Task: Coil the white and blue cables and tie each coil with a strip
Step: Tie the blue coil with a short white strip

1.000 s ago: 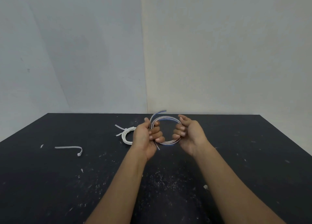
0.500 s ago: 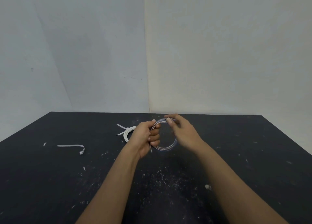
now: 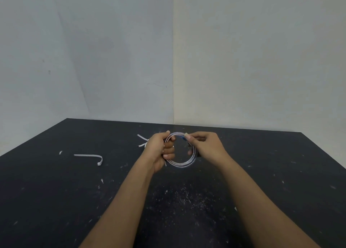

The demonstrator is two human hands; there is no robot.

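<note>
- Your left hand [image 3: 161, 150] hides most of the white cable coil [image 3: 142, 145], which lies on the table just behind it. Only a short white arc and two thin tails show at the hand's left edge. Those tails may be the ends of a tying strip, but they are too small to be sure.
- The blue cable coil [image 3: 182, 163] is held up off the table between both hands as an upright ring facing you. It is blurred and reads pale with blue edges.
- Your left hand is clenched round the ring's left side, with its fingers wrapped through the opening. A short cable end pokes out below the fist.
- Your right hand [image 3: 207, 146] pinches the top of the ring between thumb and forefinger, where a darker blue stretch shows. Its lower fingers are partly hidden behind the ring's right side.
- Both forearms are cut off by the bottom edge.
- Counted: two hands, two cable coils and one loose strip [image 3: 89, 156].
- The loose strip lies flat on the table, its right end hooked, well apart to the left of your hands.
- The black table [image 3: 56, 201] is speckled with white flecks.
</note>
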